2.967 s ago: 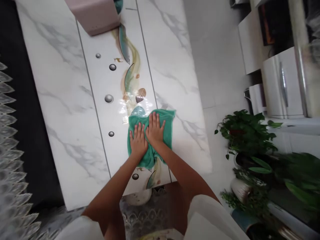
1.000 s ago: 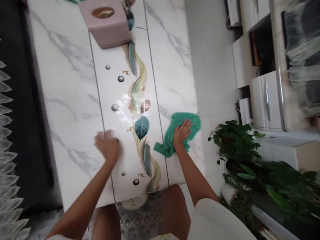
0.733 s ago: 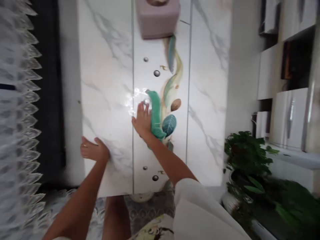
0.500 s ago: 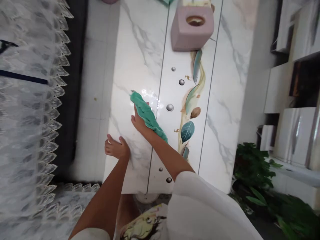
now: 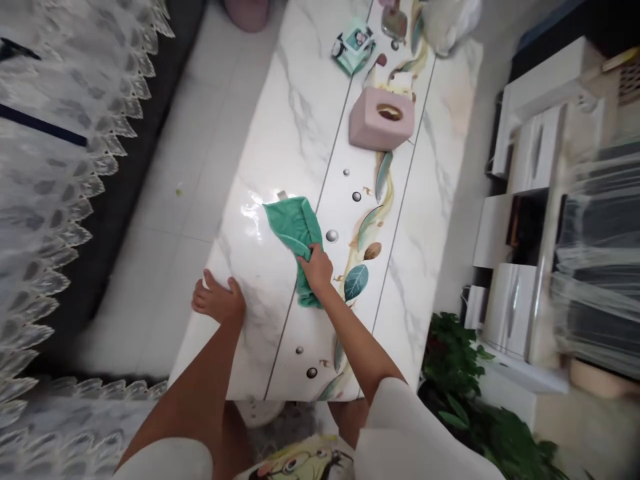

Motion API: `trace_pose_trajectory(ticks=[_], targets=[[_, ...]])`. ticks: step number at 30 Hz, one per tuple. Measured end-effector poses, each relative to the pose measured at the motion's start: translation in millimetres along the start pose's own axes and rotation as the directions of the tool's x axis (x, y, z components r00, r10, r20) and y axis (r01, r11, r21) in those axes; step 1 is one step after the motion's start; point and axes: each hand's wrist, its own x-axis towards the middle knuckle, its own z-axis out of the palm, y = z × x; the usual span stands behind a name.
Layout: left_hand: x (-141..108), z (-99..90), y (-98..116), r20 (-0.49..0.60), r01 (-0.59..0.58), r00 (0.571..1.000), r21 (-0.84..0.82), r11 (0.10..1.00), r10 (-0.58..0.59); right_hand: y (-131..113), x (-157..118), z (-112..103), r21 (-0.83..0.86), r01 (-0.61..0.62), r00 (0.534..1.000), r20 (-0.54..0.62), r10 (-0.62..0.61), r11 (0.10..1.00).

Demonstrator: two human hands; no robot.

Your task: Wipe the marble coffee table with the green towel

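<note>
A green cloth point(image 5: 295, 223) lies partly folded on the white marble-patterned table point(image 5: 260, 267). My right hand point(image 5: 317, 268) grips its lower right part, fingers closed on the fabric. The upper left part of the cloth is spread out, with a small pale tag at its top edge, and the rest hangs together below my fingers. My left hand point(image 5: 219, 298) rests at the table's left edge, fingers apart, holding nothing.
Farther up the table stand a pink tissue box point(image 5: 380, 120), a green packet point(image 5: 354, 47) and a clear plastic bag point(image 5: 450, 23). A lace-covered sofa point(image 5: 65, 200) is on the left. Plants point(image 5: 453, 353) and white cabinets point(image 5: 510, 307) are on the right.
My right hand has moved right and slightly down, and the cloth has gone from a narrow bunch to a wider spread. The view has shifted, showing more of the far table.
</note>
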Motion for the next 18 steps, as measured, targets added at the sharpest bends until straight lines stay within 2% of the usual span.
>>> trace_pose_trajectory(ticks=[3, 5, 7, 10, 14, 16, 18], targets=[[-0.6, -1.6, 1.7, 0.006, 0.009, 1.000, -0.016, 1.000, -0.009, 19.1, 2.2, -29.4, 0.051, 0.100, 0.992, 0.076, -0.104, 0.994], [-0.6, -2.1, 2.7, 0.011, 0.019, 1.000, -0.018, 1.000, -0.019, 37.8, -5.5, -56.7, 0.116, 0.193, 0.978, 0.064, -0.201, 0.974], [-0.4, -2.2, 2.9, 0.008, 0.020, 1.000, -0.021, 1.000, -0.020, 60.7, -16.4, -87.9, 0.218, 0.193, 0.979, 0.021, -0.203, 0.957], [0.1, -2.0, 2.5, 0.006, 0.010, 1.000, -0.034, 0.999, -0.009, 98.8, -34.8, -135.9, 0.416, 0.061, 0.998, 0.004, -0.068, 0.907], [0.4, -2.9, 3.6, 0.024, 0.021, 0.999, -0.036, 0.999, -0.021, 156.0, -64.8, -200.3, 0.684, -0.177, 0.983, 0.094, 0.156, 0.708], [0.3, -4.1, 4.9, 0.032, 0.025, 0.999, -0.032, 0.999, -0.024, 189.7, -85.0, -234.9, 0.717, -0.214, 0.957, 0.019, 0.289, 0.663], [0.0, -5.2, 6.0, 0.038, 0.025, 0.999, -0.029, 0.999, -0.024, 223.9, -109.0, -269.1, 0.626, -0.182, 0.903, -0.198, 0.381, 0.758]])
